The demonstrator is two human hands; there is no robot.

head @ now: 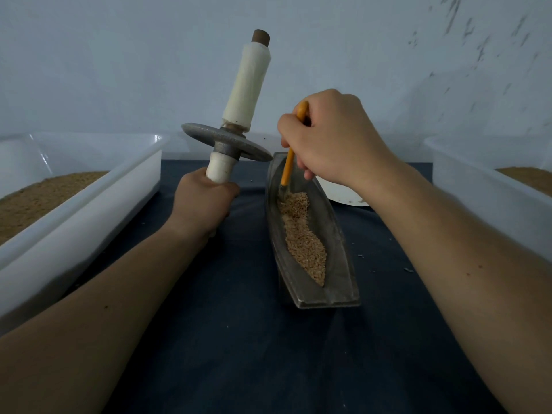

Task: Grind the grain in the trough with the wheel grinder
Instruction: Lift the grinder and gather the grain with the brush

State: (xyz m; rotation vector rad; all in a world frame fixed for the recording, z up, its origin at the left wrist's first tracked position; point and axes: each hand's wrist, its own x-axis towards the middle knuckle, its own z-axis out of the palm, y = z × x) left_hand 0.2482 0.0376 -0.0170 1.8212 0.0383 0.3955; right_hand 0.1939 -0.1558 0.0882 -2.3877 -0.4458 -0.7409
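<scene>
The right-hand grip point(325, 135) is pinching a thin orange-handled tool point(288, 167), its tip working the far end of the tan grain point(304, 243) lying just below in the long grey boat-shaped metal trough point(343, 264). Beside it, the left-hand grip point(206, 201) is clenching the cloth-wrapped handle of the grey metal wheel grinder point(227, 141), holding it tilted clear of the trough. Gathering stray kernels into the channel's middle before lowering the wheel should be giving an even grind. The dark-clothed worktop point(239, 324) is carrying it all.
</scene>
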